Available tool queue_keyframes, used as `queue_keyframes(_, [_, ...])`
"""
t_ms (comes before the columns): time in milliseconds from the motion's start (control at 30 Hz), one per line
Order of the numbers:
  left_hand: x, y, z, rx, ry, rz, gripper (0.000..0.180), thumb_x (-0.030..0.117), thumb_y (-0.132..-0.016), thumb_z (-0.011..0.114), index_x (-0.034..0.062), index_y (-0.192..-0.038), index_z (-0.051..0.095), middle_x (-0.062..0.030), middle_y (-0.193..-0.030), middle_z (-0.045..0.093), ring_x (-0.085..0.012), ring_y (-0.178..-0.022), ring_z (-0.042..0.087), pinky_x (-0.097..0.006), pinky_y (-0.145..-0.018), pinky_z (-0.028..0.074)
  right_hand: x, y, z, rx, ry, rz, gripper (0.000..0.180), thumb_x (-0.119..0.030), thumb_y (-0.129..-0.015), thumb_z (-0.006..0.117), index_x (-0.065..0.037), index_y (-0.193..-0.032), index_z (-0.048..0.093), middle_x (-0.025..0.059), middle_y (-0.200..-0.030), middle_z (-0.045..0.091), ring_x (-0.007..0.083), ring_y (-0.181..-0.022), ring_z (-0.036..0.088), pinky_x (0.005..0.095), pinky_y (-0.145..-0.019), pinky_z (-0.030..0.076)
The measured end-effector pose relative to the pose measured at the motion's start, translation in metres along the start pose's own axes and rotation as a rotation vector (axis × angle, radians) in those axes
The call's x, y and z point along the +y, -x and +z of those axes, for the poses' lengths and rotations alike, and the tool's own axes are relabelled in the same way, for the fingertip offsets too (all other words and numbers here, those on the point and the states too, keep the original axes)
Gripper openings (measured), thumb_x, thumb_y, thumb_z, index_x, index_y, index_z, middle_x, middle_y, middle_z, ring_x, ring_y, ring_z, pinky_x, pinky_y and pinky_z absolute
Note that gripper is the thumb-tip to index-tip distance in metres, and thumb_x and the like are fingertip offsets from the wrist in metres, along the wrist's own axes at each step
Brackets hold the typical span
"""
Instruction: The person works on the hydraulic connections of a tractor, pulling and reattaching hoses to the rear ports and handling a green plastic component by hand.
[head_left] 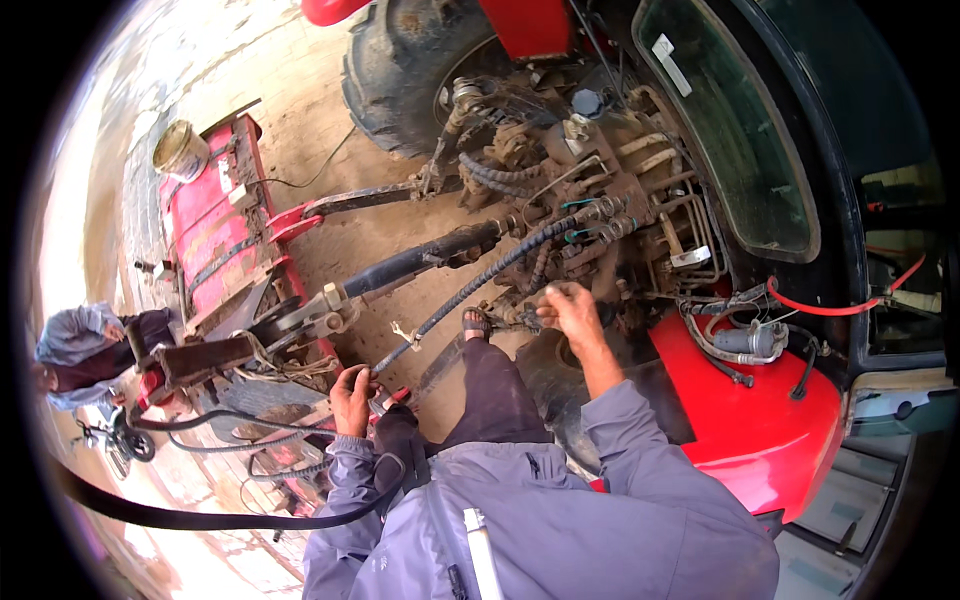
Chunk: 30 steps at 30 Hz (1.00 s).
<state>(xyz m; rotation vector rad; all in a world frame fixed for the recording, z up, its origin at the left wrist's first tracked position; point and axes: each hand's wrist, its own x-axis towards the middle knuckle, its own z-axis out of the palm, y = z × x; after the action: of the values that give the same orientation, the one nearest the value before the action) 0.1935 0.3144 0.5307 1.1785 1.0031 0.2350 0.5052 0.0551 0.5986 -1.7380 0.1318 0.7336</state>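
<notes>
My left hand (352, 400) is closed around a dark ribbed hydraulic hose (470, 286). From there the hose rises to the couplings (605, 220) at the back of a red tractor, and a bit of string is tied around it near my hand. My right hand (573, 318) is raised beside the tractor's muddy rear linkage, its fingers curled in. Whatever those fingers hold, if anything, is hidden. A thick dark link bar (425, 258) runs between the tractor and a red implement (205, 235) on the left.
A large muddy tyre (405, 75) stands at the far side. A dirty bucket (181, 152) sits on the implement. Another person (100, 350) is bent over at the far left. The red fender (755, 410) and cab window (735, 130) are on the right. A black strap (220, 518) crosses the lower left.
</notes>
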Motion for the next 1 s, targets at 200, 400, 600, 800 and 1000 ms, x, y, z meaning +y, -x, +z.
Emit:
queue_keyframes(200, [0.035,-0.038,0.081,-0.245,-0.133,0.030,0.026,0.021,-0.097,0.057,-0.0031,-0.108,0.062,-0.0100,-0.092,0.069,-0.0138,-0.078,0.063,-0.026,-0.070,0.050,-0.015,-0.031,-0.023,0.194,-0.321,0.030,0.026,-0.026,-0.096,0.059,-0.002,-0.103,0.055,0.0090,-0.088,0.066,0.0166,-0.073,0.066,0.0290,-0.061,0.054])
queue_keyframes(400, [0.084,-0.082,0.211,-0.407,-0.463,0.380,0.026,0.019,-0.096,0.057,-0.0031,-0.110,0.062,-0.0103,-0.095,0.069,-0.0162,-0.091,0.063,-0.029,-0.083,0.049,0.005,-0.092,-0.018,0.288,-0.743,-0.030,0.044,-0.034,-0.095,0.061,-0.001,-0.124,0.052,0.0143,-0.112,0.064,0.0205,-0.096,0.064,0.0347,-0.084,0.052])
queue_keyframes(600, [0.092,-0.116,0.303,-0.357,-0.586,0.648,0.033,0.026,-0.091,0.063,0.0022,-0.114,0.061,-0.0175,-0.107,0.065,-0.0347,-0.105,0.060,-0.041,-0.090,0.046,0.018,-0.139,-0.007,0.162,-1.142,-0.124,0.051,-0.044,-0.096,0.054,-0.005,-0.129,0.052,0.0073,-0.128,0.058,0.0209,-0.116,0.054,0.0376,-0.094,0.046])
queue_keyframes(800, [0.092,-0.133,0.334,-0.455,-0.601,0.553,0.038,0.033,-0.093,0.063,-0.0007,-0.110,0.060,-0.0200,-0.092,0.065,-0.0354,-0.085,0.064,-0.040,-0.074,0.049,0.011,-0.166,0.000,0.028,-1.377,-0.221,0.052,-0.044,-0.097,0.053,-0.007,-0.133,0.048,0.0073,-0.127,0.058,0.0191,-0.110,0.055,0.0389,-0.096,0.044])
queue_keyframes(1000, [0.102,-0.144,0.351,-0.569,-0.760,0.475,0.047,0.044,-0.094,0.058,-0.0031,-0.095,0.058,-0.0222,-0.070,0.060,-0.0381,-0.067,0.061,-0.042,-0.060,0.046,0.009,-0.168,0.000,-0.092,-1.492,-0.307,0.061,-0.046,-0.093,0.057,0.003,-0.129,0.050,0.0120,-0.111,0.063,0.0220,-0.090,0.057,0.0372,-0.084,0.049])
